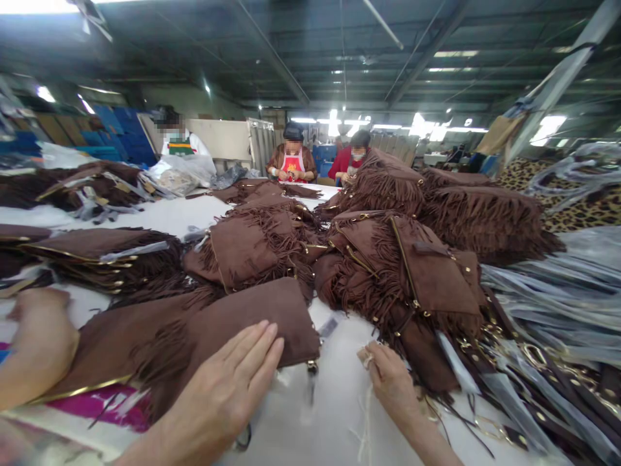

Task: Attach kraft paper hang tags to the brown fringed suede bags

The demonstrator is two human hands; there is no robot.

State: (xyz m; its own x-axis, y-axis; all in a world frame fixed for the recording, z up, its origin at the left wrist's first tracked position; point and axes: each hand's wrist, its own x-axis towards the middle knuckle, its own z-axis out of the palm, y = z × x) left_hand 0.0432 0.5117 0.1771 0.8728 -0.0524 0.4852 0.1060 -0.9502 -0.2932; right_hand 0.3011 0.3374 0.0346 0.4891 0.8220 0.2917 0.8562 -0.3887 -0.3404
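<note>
Counter (334,414) is carrying heaps of brown fringed bags (388,272) from nine to two o'clock. Clear sleeves (557,304) at three o'clock are holding studded straps (572,382). Left hand (228,388), fingers pressed together, is lying flat on the nearest bag (242,317) at six o'clock. Right hand (388,378) is pinching a pale string (367,359).

Bare table strip (334,395) between flat suede bag (233,323) and fringed-bag heap (402,272)
</note>
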